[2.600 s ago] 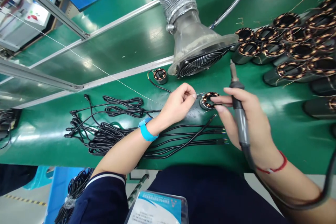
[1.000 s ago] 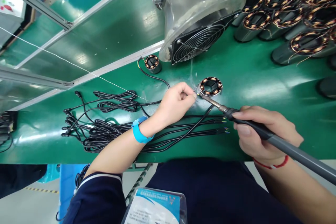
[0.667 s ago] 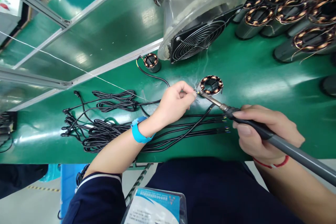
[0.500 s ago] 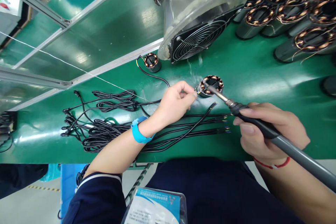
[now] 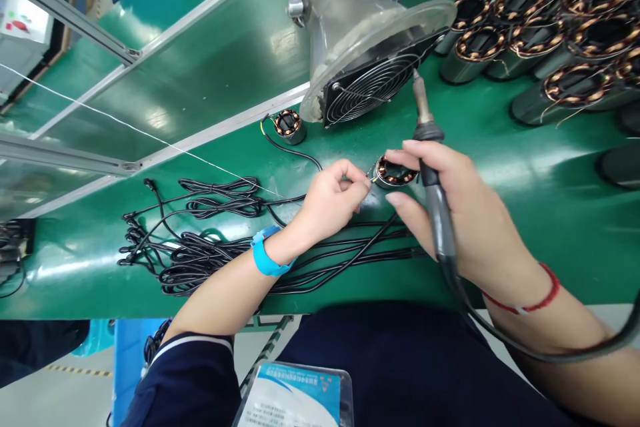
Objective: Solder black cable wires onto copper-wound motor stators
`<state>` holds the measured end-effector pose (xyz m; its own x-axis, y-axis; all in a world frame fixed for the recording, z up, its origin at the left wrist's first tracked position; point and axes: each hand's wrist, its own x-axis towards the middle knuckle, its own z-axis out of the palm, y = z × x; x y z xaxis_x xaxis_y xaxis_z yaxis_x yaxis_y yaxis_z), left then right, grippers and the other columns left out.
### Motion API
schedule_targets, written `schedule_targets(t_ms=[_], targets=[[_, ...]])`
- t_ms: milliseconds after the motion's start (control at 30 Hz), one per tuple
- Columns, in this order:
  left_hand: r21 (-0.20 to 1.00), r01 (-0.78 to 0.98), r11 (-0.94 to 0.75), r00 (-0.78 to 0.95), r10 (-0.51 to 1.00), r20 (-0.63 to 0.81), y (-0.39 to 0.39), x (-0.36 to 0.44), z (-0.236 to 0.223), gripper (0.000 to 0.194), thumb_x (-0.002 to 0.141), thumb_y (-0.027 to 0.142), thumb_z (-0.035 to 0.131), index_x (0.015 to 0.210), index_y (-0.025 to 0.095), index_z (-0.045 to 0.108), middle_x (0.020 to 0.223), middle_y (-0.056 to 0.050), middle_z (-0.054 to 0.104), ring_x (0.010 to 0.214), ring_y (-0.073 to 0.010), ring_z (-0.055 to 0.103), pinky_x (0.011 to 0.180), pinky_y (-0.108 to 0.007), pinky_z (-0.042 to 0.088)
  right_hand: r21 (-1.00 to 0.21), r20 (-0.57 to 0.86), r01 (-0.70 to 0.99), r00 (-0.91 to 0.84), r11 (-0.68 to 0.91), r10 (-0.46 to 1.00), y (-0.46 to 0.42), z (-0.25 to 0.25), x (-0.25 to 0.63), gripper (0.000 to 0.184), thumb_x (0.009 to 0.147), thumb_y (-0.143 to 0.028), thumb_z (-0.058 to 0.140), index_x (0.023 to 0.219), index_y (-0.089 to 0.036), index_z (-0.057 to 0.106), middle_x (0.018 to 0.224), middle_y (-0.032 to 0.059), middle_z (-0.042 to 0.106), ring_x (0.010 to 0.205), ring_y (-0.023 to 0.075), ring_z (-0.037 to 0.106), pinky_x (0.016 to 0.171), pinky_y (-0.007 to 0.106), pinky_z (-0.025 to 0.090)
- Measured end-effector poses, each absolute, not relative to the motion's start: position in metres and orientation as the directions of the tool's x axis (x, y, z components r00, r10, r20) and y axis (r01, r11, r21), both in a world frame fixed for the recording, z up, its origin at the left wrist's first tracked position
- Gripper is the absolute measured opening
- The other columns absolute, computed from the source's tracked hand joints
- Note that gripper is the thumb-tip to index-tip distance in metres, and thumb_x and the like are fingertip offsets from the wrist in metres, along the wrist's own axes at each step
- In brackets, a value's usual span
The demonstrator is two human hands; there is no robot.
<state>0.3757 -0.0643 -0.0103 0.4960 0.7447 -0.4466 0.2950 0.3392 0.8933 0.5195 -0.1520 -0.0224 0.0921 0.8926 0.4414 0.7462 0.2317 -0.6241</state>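
Note:
My left hand [image 5: 337, 200] is closed in a pinch on the thin wire ends of a black cable [image 5: 286, 199], right beside a motor stator [image 5: 395, 181]. The stator stands upright on the bench, a ring of copper windings round its top. In my right hand [image 5: 463, 213] is a soldering iron [image 5: 434, 193], its metal tip pointing up and away, off the stator. The thumb and index finger of that hand stretch toward the stator and partly cover its rim. Exactly which wires the left fingertips pinch is hidden.
Several black cables [image 5: 200, 260] lie coiled along the left of the bench. A fume extractor hood [image 5: 345, 47] with a fan grille hangs just beyond. Another stator [image 5: 289, 127] with a cable stands at the back; several more stators [image 5: 560, 87] crowd the right. A thin white strand [image 5: 150, 127] crosses the left.
The soldering iron has left the stator's rim and turned tip-up in my right hand, which has moved left, closer to the stator. My left hand keeps its pinch almost in place.

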Motion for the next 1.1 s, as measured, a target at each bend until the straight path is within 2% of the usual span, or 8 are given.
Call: schedule_targets(t_ms=[200,333,633,700,767,833,900,1100], targets=[[0.883,0.318,0.345,0.496,0.733,-0.465,-0.064,0.375,-0.008,0.013,0.081,0.011,0.054,0.071,0.017,0.048,0.043,0.011,0.046,0.031,-0.0012,0.037,0.034,-0.012,0.030,-0.651,0.439,0.723,0.107,0.233,0.892,-0.148,-0.042,0.517,0.049,0.089,-0.027,0.058,0.135,-0.026,0.039,0.111,0.0048,0.067,0.106,0.0267,0.061,0.088,0.047,0.050],[0.863,0.328,0.385,0.502,0.703,-0.504,-0.061,0.375,-0.004,0.013,0.082,0.011,0.054,0.072,0.016,0.050,0.042,0.010,0.048,0.029,-0.0020,0.038,0.031,-0.012,0.026,-0.693,0.435,0.706,0.245,0.148,0.866,-0.150,-0.043,0.512,0.049,0.089,-0.025,0.059,0.134,-0.027,0.040,0.101,0.0023,0.068,0.100,0.0248,0.062,0.088,0.044,0.049],[0.886,0.212,0.412,0.604,0.657,-0.450,-0.058,0.369,-0.011,0.010,0.082,0.012,0.055,0.072,0.014,0.053,0.055,0.004,0.056,0.037,-0.0035,0.045,0.033,-0.014,0.034,-0.599,0.418,0.793,0.193,0.110,0.888,-0.147,-0.043,0.505,0.045,0.088,-0.022,0.056,0.131,-0.024,0.043,0.095,0.0019,0.070,0.090,0.0251,0.062,0.077,0.042,0.047],[0.938,0.197,0.286,0.587,0.732,-0.346,-0.060,0.368,-0.012,0.009,0.081,0.014,0.057,0.073,0.013,0.056,0.080,-0.003,0.064,0.047,-0.0041,0.053,0.035,-0.015,0.038,-0.645,0.422,0.755,0.225,0.117,0.878,-0.148,-0.042,0.504,0.044,0.088,-0.022,0.056,0.131,-0.025,0.043,0.092,0.0013,0.069,0.092,0.0250,0.062,0.080,0.042,0.048],[0.977,0.210,0.037,0.581,0.799,-0.155,-0.062,0.365,-0.013,0.008,0.082,0.016,0.060,0.075,0.013,0.061,0.104,-0.008,0.062,0.063,-0.0070,0.060,0.043,-0.017,0.046,-0.697,0.416,0.706,0.254,0.126,0.873,-0.148,-0.041,0.503,0.044,0.089,-0.023,0.056,0.131,-0.027,0.042,0.091,0.0008,0.067,0.097,0.0248,0.062,0.086,0.043,0.049],[0.930,0.248,-0.271,0.613,0.787,0.066,-0.063,0.363,-0.015,0.007,0.083,0.016,0.060,0.078,0.014,0.065,0.111,-0.009,0.061,0.084,-0.0129,0.064,0.063,-0.023,0.055,-0.723,0.419,0.674,0.259,0.147,0.871,-0.149,-0.040,0.503,0.045,0.089,-0.023,0.057,0.131,-0.030,0.041,0.090,-0.0001,0.067,0.099,0.0239,0.063,0.089,0.043,0.049],[0.820,0.269,-0.505,0.663,0.714,0.222,-0.065,0.360,-0.017,0.010,0.085,0.014,0.058,0.081,0.016,0.067,0.110,-0.009,0.062,0.101,-0.0173,0.062,0.083,-0.031,0.054,-0.727,0.431,0.666,0.256,0.165,0.865,-0.149,-0.039,0.503,0.047,0.089,-0.023,0.059,0.131,-0.031,0.041,0.089,-0.0010,0.066,0.098,0.0229,0.063,0.089,0.042,0.050],[0.658,0.323,-0.680,0.756,0.604,0.253,-0.065,0.358,-0.022,0.013,0.089,0.013,0.048,0.093,0.017,0.060,0.119,-0.010,0.056,0.097,-0.0159,0.058,0.086,-0.032,0.050,-0.725,0.430,0.669,0.255,0.164,0.866,-0.146,-0.041,0.503,0.042,0.090,-0.024,0.057,0.129,-0.032,0.043,0.085,-0.0009,0.065,0.097,0.0234,0.063,0.088,0.044,0.050]])
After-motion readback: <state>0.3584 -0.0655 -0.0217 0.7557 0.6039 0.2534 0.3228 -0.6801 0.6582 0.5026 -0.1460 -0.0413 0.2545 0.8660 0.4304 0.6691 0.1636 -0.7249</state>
